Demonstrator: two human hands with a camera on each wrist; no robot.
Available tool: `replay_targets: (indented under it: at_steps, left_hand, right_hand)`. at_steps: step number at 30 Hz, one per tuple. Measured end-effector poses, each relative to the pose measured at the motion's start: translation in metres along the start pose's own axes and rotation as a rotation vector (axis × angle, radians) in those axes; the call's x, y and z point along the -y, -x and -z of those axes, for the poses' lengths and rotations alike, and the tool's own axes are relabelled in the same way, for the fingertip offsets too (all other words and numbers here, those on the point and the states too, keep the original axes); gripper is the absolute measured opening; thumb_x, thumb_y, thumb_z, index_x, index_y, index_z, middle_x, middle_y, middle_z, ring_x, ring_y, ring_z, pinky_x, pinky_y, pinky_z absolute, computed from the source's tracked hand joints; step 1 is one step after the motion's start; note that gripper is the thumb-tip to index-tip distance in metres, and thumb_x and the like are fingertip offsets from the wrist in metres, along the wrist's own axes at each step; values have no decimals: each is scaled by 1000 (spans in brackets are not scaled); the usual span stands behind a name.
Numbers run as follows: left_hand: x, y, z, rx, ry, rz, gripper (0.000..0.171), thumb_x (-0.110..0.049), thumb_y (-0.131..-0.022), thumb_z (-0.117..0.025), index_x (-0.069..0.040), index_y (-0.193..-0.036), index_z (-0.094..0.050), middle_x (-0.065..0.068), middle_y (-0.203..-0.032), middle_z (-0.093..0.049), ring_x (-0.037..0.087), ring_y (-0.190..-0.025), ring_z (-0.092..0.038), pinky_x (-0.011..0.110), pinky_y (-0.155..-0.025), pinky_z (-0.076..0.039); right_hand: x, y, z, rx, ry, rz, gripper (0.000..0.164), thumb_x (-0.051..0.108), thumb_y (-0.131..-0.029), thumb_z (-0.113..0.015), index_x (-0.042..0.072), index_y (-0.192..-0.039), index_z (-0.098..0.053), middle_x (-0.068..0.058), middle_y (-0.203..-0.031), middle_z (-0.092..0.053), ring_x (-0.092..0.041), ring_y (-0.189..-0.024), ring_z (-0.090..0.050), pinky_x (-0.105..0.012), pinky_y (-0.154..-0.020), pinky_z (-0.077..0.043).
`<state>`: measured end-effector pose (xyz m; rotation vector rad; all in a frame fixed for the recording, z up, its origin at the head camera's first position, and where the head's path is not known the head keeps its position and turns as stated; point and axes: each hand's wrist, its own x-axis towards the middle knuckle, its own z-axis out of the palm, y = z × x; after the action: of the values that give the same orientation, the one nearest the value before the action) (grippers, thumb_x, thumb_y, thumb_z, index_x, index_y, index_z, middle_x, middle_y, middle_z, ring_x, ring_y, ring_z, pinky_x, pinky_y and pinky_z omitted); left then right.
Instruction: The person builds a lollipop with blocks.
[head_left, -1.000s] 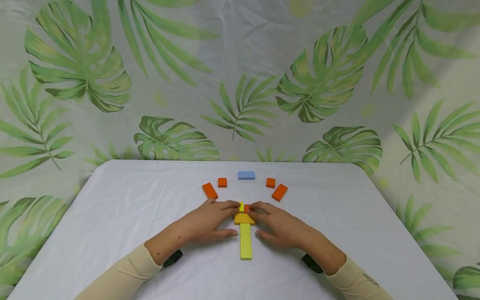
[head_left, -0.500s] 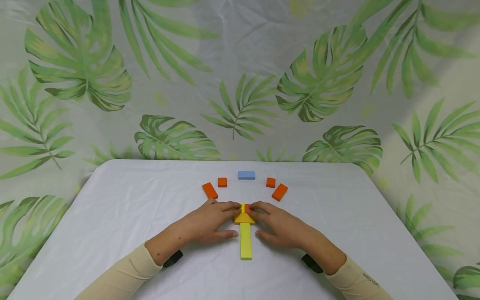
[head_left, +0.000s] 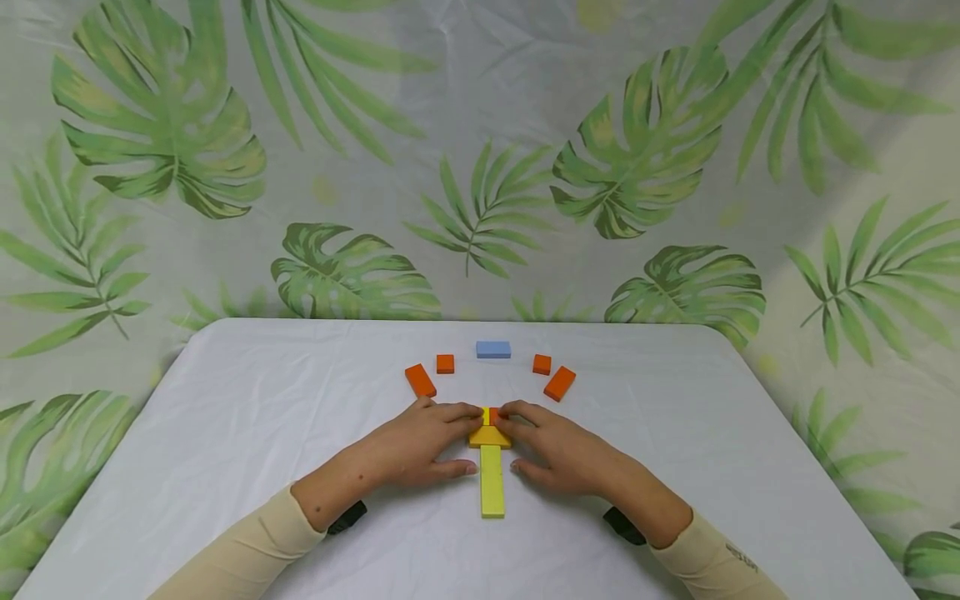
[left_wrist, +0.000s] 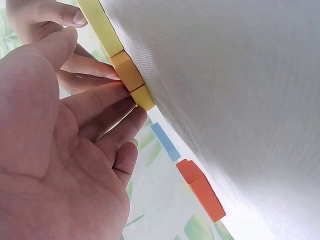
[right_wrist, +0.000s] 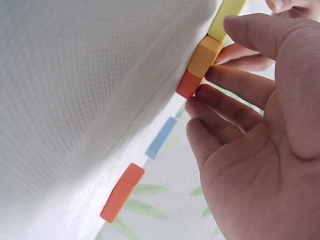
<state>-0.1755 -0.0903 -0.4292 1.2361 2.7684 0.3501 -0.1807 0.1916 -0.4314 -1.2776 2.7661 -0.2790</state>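
Observation:
My left hand (head_left: 416,442) reaches in from the left, its fingertips touching a small yellow block (head_left: 485,416). From the other side my right hand (head_left: 561,450) touches a small orange-red block (head_left: 493,415) with its fingertips. Those two blocks stand side by side against the far edge of an amber trapezoid-like block (head_left: 490,437). A long lime-yellow block (head_left: 492,483) runs from that block toward the near edge. Both thumbs lie apart from the long block, one on each side. Fingers partly cover the two small blocks in the head view.
Beyond the hands, a light blue block (head_left: 492,350) lies on the white-covered table (head_left: 300,375). Two small orange blocks (head_left: 446,364) flank it. Two longer orange blocks (head_left: 420,381) slant outward nearer the hands. A leaf-print cloth (head_left: 480,167) hangs behind the table.
The small yellow block has shifted slightly right and straightened against the orange-red one, closing the gap between them. Over the last half second the hands and blocks look still.

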Motion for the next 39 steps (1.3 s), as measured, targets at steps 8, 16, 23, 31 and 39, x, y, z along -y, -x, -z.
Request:
replay_targets:
  at_steps: [8,16,23,31,39]
  left_hand:
    - [2,2,-2,3,-17,-7,67,-52,-105,-63,-9,-156,-54,4,-163,-49,20,-146,-52,46,-114,-40]
    - [2,1,-3,-1,-34,-14,67,-53,-105,-62,-10,-156,-55,4,-162,-49,19,-146,-51,48,-115,-38]
    - [2,0,-4,0,-41,-11,67,-53,-105,-62,-10,-156,-55,3,-162,-50,20,-146,-52,48,-115,-39]
    - [6,-3,-1,11,-41,-11,67,-53,-105,-62,-10,-156,-55,3,-162,-49,20,-146,-52,49,-117,-37]
    - [11,-6,4,17,-32,-14,67,-53,-105,-62,-10,-156,-55,3,-162,-49,20,-146,-50,48,-116,-37]
  right_hand:
    - [2,-1,-1,-20,-7,-2,58,34,-103,-71,11,-154,-57,-4,-158,-49,-22,-139,-54,-43,-114,-48]
    - [-10,1,7,-133,-9,-27,56,31,-100,-75,12,-150,-60,-4,-155,-52,-23,-134,-58,-44,-110,-51]
    - [-26,1,10,-209,-19,-80,55,26,-98,-77,6,-147,-62,-6,-151,-54,-25,-130,-62,-46,-106,-54]
    - [-49,-5,10,-258,-26,-109,56,23,-97,-79,3,-146,-62,-11,-148,-56,-30,-133,-59,-49,-110,-50]
    - [-65,-13,13,-246,-71,-180,57,23,-98,-78,1,-148,-61,-15,-151,-55,-33,-134,-58,-51,-109,-51]
